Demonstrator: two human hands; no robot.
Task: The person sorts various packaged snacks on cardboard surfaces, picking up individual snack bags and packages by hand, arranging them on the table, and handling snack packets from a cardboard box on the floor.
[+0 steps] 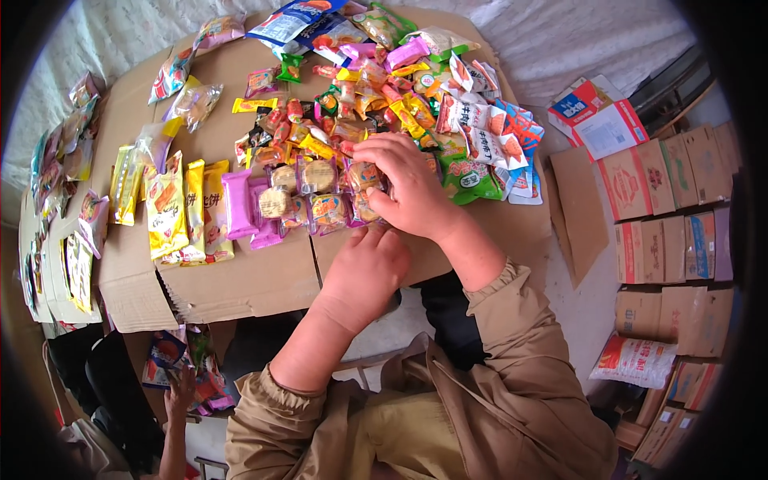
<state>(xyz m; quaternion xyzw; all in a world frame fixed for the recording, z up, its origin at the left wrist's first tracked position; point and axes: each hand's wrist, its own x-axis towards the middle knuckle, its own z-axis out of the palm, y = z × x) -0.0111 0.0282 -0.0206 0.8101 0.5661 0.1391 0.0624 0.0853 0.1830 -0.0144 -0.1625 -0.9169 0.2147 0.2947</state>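
Wrapped round cookies (328, 212) lie in two short rows near the front of the cardboard-topped table. My right hand (412, 188) reaches over their right end, thumb and forefinger bent about a wrapped cookie (364, 176). Just nearer to me, my left hand (368, 264) has its fingers curled against the near edge of the same rows; what lies under them is hidden. Pink-purple snack packets (240, 204) adjoin the cookies on the left. Beyond my right hand spreads a heap of small wrapped candies (352, 104).
Yellow snack packets (166, 212) lie left of the cookies. Red-and-white pouches (480, 132) are at the right, blue bags (300, 24) at the far edge. Cardboard boxes (652, 248) are stacked on the right. Another person's hand (180, 392) is near packets at lower left.
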